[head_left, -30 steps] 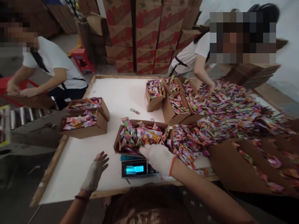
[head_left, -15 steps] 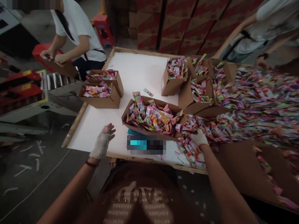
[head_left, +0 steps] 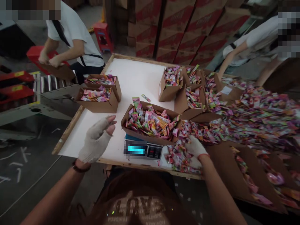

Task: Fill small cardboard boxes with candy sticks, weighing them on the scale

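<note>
My left hand (head_left: 96, 137), in a white fingerless-style glove, hovers over the near left of the white table. It holds nothing, and its fingers are apart. My right hand (head_left: 196, 147), also gloved, is down among small wrapped snack packets (head_left: 179, 156) at the near right; its fingertips are hidden there. Between the hands, an open cardboard box (head_left: 150, 136) full of colourful packets sits on a digital scale (head_left: 154, 152). The scale's lit display faces me and is blurred out. One loose packet (head_left: 146, 98) lies just behind the box.
Two filled boxes (head_left: 100, 106) stand at the table's left. More filled boxes (head_left: 170, 92) stand back right, beside a large packet heap (head_left: 264, 106). Cardboard boxes (head_left: 217, 162) lean near right. One co-worker (head_left: 77, 40) handles a box by rollers; another (head_left: 248, 47) reaches toward the heap.
My left hand has risen nearer the camera. Packets by my right hand have spread left toward the scale, and that hand has shifted slightly down. The right co-worker has leaned in with an arm extended.
</note>
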A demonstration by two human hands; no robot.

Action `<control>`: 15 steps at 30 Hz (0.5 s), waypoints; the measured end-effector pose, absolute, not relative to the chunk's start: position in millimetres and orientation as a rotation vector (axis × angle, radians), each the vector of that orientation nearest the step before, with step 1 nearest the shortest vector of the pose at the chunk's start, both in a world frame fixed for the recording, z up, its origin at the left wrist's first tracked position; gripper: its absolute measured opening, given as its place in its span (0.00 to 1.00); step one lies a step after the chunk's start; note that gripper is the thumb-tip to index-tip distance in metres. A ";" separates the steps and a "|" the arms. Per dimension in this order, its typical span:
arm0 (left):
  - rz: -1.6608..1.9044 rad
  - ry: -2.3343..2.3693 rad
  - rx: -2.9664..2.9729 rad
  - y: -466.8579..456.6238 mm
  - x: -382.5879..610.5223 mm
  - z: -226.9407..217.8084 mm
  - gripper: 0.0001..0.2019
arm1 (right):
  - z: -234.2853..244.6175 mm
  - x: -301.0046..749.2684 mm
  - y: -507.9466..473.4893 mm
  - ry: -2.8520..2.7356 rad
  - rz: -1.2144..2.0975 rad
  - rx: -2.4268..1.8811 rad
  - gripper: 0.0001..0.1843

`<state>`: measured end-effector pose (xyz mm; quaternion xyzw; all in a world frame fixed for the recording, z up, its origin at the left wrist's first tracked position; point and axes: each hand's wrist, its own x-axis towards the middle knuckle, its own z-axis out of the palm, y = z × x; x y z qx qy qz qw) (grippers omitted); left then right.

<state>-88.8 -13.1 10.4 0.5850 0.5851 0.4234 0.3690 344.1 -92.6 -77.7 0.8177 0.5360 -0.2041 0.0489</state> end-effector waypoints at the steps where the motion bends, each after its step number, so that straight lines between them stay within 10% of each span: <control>1: 1.074 1.438 1.652 -5.3 -82.5 19.1 0.23 | -48.8 341.8 -85.3 1.725 -0.590 2.607 0.18; 5: 0.944 1.204 2.074 35.3 -53.0 20.9 0.16 | 43.1 280.9 -47.6 2.374 -0.655 2.609 0.19; 10: 0.822 1.154 2.092 60.9 -29.6 -10.5 0.24 | 40.9 179.8 15.4 2.216 -0.540 1.899 0.36; 15: 1.094 1.261 1.604 46.9 -36.3 -23.9 0.34 | 32.5 179.4 26.8 2.293 -0.587 1.897 0.20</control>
